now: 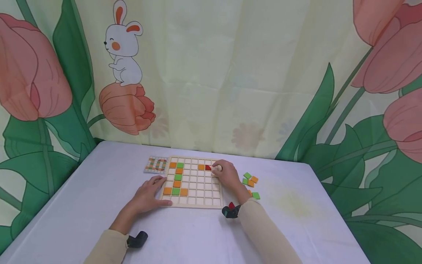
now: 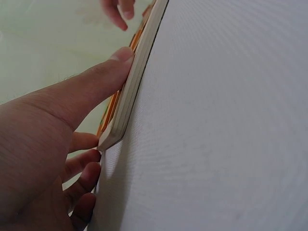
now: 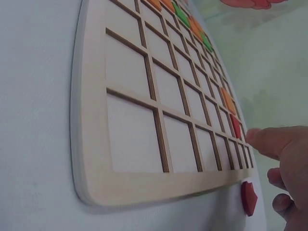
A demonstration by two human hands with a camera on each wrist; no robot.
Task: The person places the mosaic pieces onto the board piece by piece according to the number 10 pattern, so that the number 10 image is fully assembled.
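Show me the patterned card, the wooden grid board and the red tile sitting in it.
Patterned card [image 1: 156, 165]: head view, middle of its printed face.
Wooden grid board [image 3: 94, 120]: right wrist view, its bare border.
Red tile [image 3: 235, 126]: right wrist view, its red surface.

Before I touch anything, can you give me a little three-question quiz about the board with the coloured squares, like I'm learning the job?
1. True or false: the picture card lies to the right of the board.
2. Which hand has its thumb at the board's near left corner?
3. In the head view, what colour is the tile just left of the red piece in the board?
A) green
B) orange
C) blue

Key:
1. False; the picture card lies to the left of the board.
2. The left hand.
3. B, an orange tile.
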